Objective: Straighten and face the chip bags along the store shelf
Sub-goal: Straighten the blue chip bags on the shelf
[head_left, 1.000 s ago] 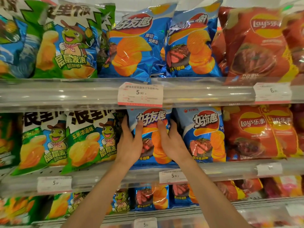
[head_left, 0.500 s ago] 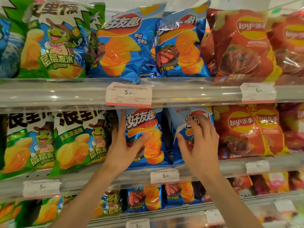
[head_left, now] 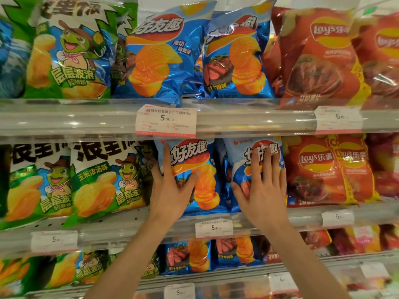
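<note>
Both hands are up on the middle shelf (head_left: 129,228), each on its own blue chip bag. The left hand (head_left: 170,188) has its thumb across the front of the left blue bag (head_left: 194,169) and fingers along its left edge, so it looks like a loose grip, though I can't really tell how far the fingers wrap behind. The right hand (head_left: 262,186) lies flat with fingers spread, pressing on the right blue bag (head_left: 244,160), which tilts and looks crumpled at the top. What could go wrong: press that puffy bag too hard and it slides back or twists sideways instead of facing front, or the chips get crushed. Pulling the left one forward could tip it over the shelf lip, since the bags stand right at the front edge. Room is tight: green bags (head_left: 103,182) sit just beside the left hand, red Lay's bags (head_left: 315,169) touch the right one, and the upper shelf rail with its price tag (head_left: 166,119) hangs close over the bag tops, so there's little space to lift.
</note>
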A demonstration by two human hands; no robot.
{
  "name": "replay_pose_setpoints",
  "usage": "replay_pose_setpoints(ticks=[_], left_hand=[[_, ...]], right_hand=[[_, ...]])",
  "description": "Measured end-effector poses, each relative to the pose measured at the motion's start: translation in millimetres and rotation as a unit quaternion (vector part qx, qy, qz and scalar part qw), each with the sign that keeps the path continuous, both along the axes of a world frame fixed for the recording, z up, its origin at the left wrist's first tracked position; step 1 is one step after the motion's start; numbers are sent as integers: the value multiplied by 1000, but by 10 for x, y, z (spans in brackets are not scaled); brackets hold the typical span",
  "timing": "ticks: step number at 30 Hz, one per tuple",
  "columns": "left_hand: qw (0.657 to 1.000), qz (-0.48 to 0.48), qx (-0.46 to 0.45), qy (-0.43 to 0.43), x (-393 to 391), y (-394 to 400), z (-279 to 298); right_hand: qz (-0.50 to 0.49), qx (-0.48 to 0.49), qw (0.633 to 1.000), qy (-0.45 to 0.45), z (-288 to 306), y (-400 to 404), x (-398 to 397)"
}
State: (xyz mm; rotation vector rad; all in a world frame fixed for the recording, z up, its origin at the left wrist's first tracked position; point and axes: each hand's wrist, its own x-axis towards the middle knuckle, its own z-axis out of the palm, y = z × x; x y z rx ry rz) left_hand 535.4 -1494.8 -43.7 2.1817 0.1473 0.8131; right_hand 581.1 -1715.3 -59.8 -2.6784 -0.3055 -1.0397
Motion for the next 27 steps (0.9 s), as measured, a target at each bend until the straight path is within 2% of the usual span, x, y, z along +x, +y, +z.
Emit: replay_pose_setpoints(ticks=[4,10,13,16,20,22,27], left_hand=[[1000,-24,14,10,7,45,-22],[989,-116,-95,10,109,247,-70],[985,-115,-125,-13,111,314,-45],[980,-130,-147,-17,115,332,0],[990,-131,-60,0,85,303,-6],[992,-125,-30,3,94,306,-19],[992,-127,-28,3,166,273,-1]], right_hand=[[-3,-13,1000,-3,-29,-7,-7],[19,6,1000,3,126,38,-54],[129,65,988,-51,256,215,-210],[242,116,963,2,320,570,-326],[257,218,931,141,248,916,-128],[251,218,930,158,184,974,-54],[257,236,924,157,150,942,-3]])
